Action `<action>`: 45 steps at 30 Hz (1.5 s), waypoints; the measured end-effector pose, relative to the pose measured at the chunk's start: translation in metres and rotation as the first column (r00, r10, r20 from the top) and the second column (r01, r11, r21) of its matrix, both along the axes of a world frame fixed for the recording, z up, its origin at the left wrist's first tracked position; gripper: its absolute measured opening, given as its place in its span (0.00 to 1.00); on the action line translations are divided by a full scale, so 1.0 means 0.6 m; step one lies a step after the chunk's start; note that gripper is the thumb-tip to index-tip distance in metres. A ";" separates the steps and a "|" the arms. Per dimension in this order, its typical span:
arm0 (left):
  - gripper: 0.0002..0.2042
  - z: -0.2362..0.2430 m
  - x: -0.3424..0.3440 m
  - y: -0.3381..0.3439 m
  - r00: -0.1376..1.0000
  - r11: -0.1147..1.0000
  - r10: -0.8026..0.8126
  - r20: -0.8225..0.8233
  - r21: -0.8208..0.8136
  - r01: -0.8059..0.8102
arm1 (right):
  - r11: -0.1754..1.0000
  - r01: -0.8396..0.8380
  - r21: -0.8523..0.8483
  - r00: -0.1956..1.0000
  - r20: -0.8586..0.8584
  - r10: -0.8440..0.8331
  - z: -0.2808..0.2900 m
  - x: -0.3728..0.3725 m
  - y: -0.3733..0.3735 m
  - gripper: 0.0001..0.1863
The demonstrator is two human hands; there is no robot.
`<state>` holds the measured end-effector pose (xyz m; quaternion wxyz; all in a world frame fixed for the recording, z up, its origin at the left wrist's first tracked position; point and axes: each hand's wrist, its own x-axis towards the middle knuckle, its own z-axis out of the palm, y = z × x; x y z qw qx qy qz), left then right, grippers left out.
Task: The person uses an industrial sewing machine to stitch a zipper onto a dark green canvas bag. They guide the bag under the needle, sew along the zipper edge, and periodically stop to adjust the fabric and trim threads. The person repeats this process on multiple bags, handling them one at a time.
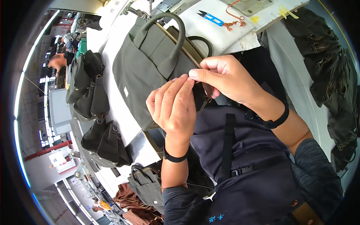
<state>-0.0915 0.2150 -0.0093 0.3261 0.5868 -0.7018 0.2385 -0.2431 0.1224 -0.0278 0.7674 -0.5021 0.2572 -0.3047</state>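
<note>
I have the olive bag (129, 73) at upper centre, left hand (173, 103) and right hand (233, 80) meeting by its brass zipper (182, 48), fingertips narrowed — on what, I can't tell. I'd pinch close, keeping the bag steady.

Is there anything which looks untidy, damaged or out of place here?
Only slight untidiness: the thin orange cord by the blue-handled metal thread snips lies tangled, and tape-like yellow strips lie crookedly near the edge of the white worktable. The nearest dark olive fabric handbag shows no visible damage.
</note>
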 end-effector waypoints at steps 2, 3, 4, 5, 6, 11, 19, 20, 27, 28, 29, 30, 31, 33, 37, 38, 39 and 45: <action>0.10 -0.001 0.002 0.000 1.000 1.000 -0.006 -0.014 0.000 0.006 | 1.000 -0.025 0.011 1.000 0.003 0.025 -0.001 0.002 -0.004 0.17; 0.10 0.001 0.001 0.000 1.000 1.000 -0.006 -0.018 0.001 0.006 | 0.999 -0.033 0.023 0.999 0.003 0.033 0.000 0.003 -0.005 0.17; 0.10 0.003 0.000 0.001 1.000 1.000 -0.006 -0.023 0.001 0.006 | 0.999 -0.041 0.036 0.999 0.003 0.041 0.001 0.002 -0.004 0.17; 0.10 0.006 -0.001 0.001 1.000 1.000 -0.011 -0.027 0.016 0.011 | 0.998 -0.050 0.045 0.999 0.012 0.050 0.001 0.004 -0.005 0.17; 0.11 0.006 -0.001 0.001 0.999 1.000 -0.021 -0.027 0.019 0.021 | 0.997 -0.060 0.042 0.998 0.013 0.059 -0.001 0.004 -0.007 0.17; 0.12 0.010 0.001 0.002 0.999 1.000 -0.017 -0.035 0.018 0.018 | 0.992 -0.122 0.033 0.990 0.072 0.119 -0.002 0.007 -0.016 0.18; 0.10 -0.008 -0.011 0.010 0.998 0.998 -0.060 -0.028 0.029 0.061 | 0.997 -0.046 -0.066 0.995 0.088 0.052 -0.010 0.008 -0.018 0.22; 0.11 -0.006 -0.010 0.009 0.997 0.997 -0.070 -0.022 0.018 0.071 | 0.990 -0.014 -0.142 0.998 0.066 0.023 -0.012 0.007 -0.016 0.23; 0.11 -0.007 -0.002 0.005 0.993 0.992 -0.113 -0.033 0.052 0.114 | 0.975 0.190 -0.117 0.977 0.119 -0.177 -0.043 0.033 0.010 0.24; 0.11 -0.004 -0.001 0.009 0.995 0.990 -0.085 -0.055 0.106 0.090 | 0.972 0.216 -0.093 0.972 0.114 -0.205 -0.052 0.040 0.014 0.23; 0.11 -0.004 -0.003 0.010 0.995 0.985 -0.059 -0.082 0.158 0.072 | 0.963 0.265 -0.050 0.956 0.144 -0.256 -0.051 0.046 0.018 0.21; 0.12 -0.002 -0.004 0.011 0.994 0.976 -0.032 -0.107 0.210 0.054 | 0.965 0.261 -0.033 0.958 0.130 -0.255 -0.051 0.046 0.022 0.21; 0.13 0.012 -0.005 0.015 0.994 0.961 -0.031 -0.106 0.270 0.059 | 0.967 0.255 -0.015 0.961 0.115 -0.252 -0.050 0.044 0.026 0.22; 0.15 0.070 -0.007 0.006 0.997 0.936 -0.080 -0.016 0.342 0.081 | 0.972 0.224 0.076 0.966 0.112 -0.231 -0.029 0.043 0.030 0.21; 0.17 0.152 -0.008 -0.079 0.927 0.893 -0.258 0.271 0.432 0.122 | 0.948 0.245 0.205 0.965 0.043 -0.259 -0.019 0.045 0.037 0.18; 0.18 0.152 -0.002 -0.103 0.885 0.894 -0.289 0.365 0.433 0.114 | 0.947 0.227 0.225 0.967 0.063 -0.247 -0.016 0.040 0.037 0.17; 0.19 0.143 0.013 -0.123 0.832 0.912 -0.249 0.496 0.408 0.030 | 0.949 0.219 0.227 0.972 0.030 -0.231 -0.009 0.036 0.035 0.17; 0.25 0.208 0.021 -0.028 0.799 0.898 0.072 0.596 0.310 -0.312 | 0.939 0.241 0.244 0.969 -0.004 -0.247 -0.005 0.035 0.032 0.19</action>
